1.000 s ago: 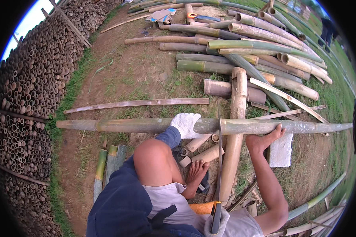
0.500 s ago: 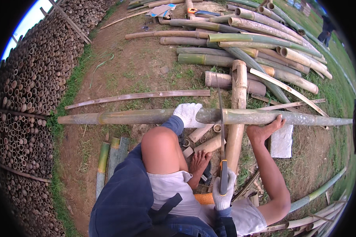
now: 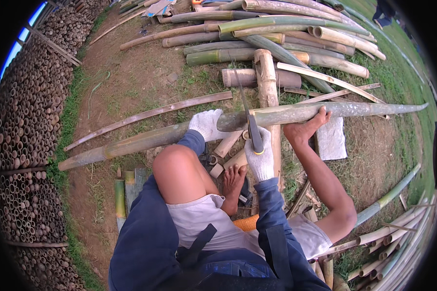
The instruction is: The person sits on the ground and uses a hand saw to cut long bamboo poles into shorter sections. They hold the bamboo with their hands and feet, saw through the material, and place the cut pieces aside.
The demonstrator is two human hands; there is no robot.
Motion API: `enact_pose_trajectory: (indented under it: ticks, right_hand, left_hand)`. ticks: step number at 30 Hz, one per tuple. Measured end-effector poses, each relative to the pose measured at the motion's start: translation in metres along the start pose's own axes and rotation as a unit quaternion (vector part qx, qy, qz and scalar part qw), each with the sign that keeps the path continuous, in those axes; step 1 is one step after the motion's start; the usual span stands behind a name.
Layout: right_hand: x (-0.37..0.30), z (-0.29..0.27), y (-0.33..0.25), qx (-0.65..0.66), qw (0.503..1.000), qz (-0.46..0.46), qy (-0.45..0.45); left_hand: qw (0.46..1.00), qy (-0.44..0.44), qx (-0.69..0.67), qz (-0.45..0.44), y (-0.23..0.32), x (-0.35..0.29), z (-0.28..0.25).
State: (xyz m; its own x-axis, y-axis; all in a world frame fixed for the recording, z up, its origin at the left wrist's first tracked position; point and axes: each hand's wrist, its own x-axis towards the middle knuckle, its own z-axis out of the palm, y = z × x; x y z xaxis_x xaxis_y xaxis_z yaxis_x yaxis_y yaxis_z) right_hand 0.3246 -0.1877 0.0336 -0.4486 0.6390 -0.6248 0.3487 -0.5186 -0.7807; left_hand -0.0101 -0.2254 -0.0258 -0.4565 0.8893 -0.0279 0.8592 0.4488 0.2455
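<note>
A long green-grey bamboo pole (image 3: 155, 137) lies crosswise in front of me, over an upright-running bamboo support (image 3: 267, 87). My left hand (image 3: 207, 124), in a white knit glove, is wrapped over the pole left of the support. In my gloved right hand (image 3: 261, 157) is the dark handle of a hand saw (image 3: 244, 104). Its long thin blade crosses the pole just left of the support and points away from me. My bare right foot (image 3: 308, 121) presses on the pole right of the support. Whether the teeth have cut into the pole cannot be seen.
Cut bamboo poles (image 3: 296, 29) are heaped at the far side. A tall stack of bamboo ends (image 3: 26, 126) stands at left. A split bamboo strip (image 3: 150, 116) lies beyond the pole. A pale stone block (image 3: 331, 139) sits at right; short offcuts (image 3: 228, 144) lie near my left foot.
My right hand has pushed the saw forward, bringing its handle up close to the pole. The view has shifted and tilted a little; my left hand still grips the pole.
</note>
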Motion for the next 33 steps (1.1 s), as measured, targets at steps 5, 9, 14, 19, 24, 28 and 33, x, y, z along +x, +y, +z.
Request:
enact_pose_trajectory:
  ticks: [5, 9, 14, 19, 24, 28, 33]
  right_hand:
    - [-0.077, -0.063, 0.143, -0.275, 0.906, -0.313, 0.07]
    - [-0.115, -0.063, 0.095, -0.257, 0.905, -0.336, 0.052]
    - [0.04, 0.008, 0.01, -0.16, 0.922, -0.35, -0.049]
    - [0.004, 0.019, 0.024, -0.232, 0.904, -0.359, 0.021]
    - [0.061, -0.044, 0.01, -0.26, 0.871, -0.411, 0.071]
    - [0.207, -0.067, -0.023, -0.269, 0.817, -0.482, 0.164]
    - [0.222, -0.048, -0.075, -0.343, 0.535, -0.669, 0.385]
  left_hand:
    - [1.0, 0.004, 0.001, 0.013, -0.004, 0.003, 0.008]
    - [0.999, 0.029, -0.003, 0.02, -0.007, 0.005, 0.009]
    - [1.0, -0.001, 0.015, -0.003, 0.0, 0.003, 0.001]
    - [0.999, 0.043, -0.005, 0.007, -0.004, 0.0, 0.007]
    - [0.999, 0.029, 0.032, 0.005, -0.009, -0.005, 0.017]
    - [0.999, 0.025, -0.014, 0.022, -0.012, -0.005, 0.012]
    - [1.0, 0.017, -0.006, 0.002, -0.01, -0.013, 0.005]
